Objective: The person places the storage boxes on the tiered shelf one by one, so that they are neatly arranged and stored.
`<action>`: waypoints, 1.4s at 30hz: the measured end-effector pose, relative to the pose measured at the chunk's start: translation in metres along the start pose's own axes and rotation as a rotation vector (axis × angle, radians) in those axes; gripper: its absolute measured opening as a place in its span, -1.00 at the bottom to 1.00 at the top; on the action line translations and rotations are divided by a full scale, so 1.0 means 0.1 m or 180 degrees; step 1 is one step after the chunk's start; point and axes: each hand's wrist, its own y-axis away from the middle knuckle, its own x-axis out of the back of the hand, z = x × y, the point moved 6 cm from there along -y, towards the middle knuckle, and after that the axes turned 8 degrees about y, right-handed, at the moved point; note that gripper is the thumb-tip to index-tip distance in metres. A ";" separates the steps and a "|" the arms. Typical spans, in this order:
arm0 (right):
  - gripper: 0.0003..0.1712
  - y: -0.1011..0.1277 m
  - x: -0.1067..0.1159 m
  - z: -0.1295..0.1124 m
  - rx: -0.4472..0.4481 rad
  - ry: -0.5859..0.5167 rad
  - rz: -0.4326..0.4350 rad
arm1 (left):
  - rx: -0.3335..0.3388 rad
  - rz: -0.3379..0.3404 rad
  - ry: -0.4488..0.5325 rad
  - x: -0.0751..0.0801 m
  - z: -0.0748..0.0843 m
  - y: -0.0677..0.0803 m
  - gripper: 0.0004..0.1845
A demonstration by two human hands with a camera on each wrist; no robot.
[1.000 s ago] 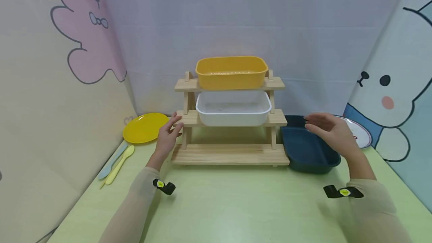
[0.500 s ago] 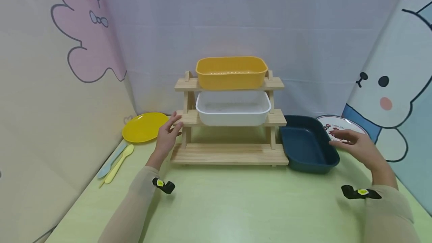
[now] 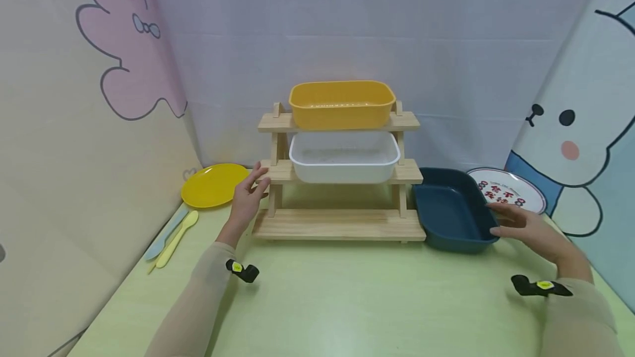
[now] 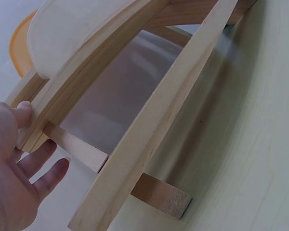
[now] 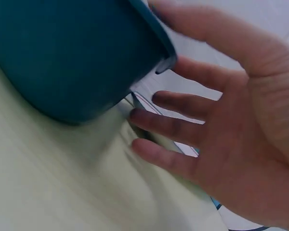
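Note:
A three-tier wooden shelf [image 3: 339,225] stands on the table, with a yellow basin [image 3: 342,117] on its top tier and a white basin [image 3: 344,173] on the middle one. My left hand [image 3: 244,203] holds the left end of the middle board, thumb on top and a finger below, as the left wrist view shows. On the right, a dark blue basin [image 3: 448,208] sits on the table beside the shelf. My right hand [image 3: 536,236] is at its right rim, with the thumb and index fingertips right at the lip. The other fingers [image 5: 168,126] are spread and fairly straight outside the basin.
A yellow plate [image 3: 214,186] lies back left, with a light blue utensil [image 3: 163,238] and a yellow spoon [image 3: 177,238] in front of it. A white plate [image 3: 511,190] with red markings lies behind my right hand. Fabric walls [image 3: 317,32] enclose the table.
My right hand has moved from above the dark blue basin out to the right, then down to its right rim, uncovering the white plate. My left hand has stayed at the shelf.

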 end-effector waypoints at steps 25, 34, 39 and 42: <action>-0.14 -0.07 -0.11 -0.54 0.0342 0.0583 -0.0557 | 0.0034 -0.0018 0.0004 0.00 -0.01 0.00 -0.50; -0.65 0.00 0.04 -0.50 0.0465 0.0642 -0.0266 | 0.0056 -0.0021 0.0013 0.00 -0.01 -0.02 -0.48; -0.83 0.08 0.19 -0.46 0.0361 0.0705 0.0093 | 0.0122 -0.0066 0.0083 -0.01 0.01 -0.01 -0.51; -0.83 0.09 0.25 -0.45 0.0324 0.0670 0.0237 | 0.0146 -0.0080 0.0080 -0.03 0.11 0.03 -0.53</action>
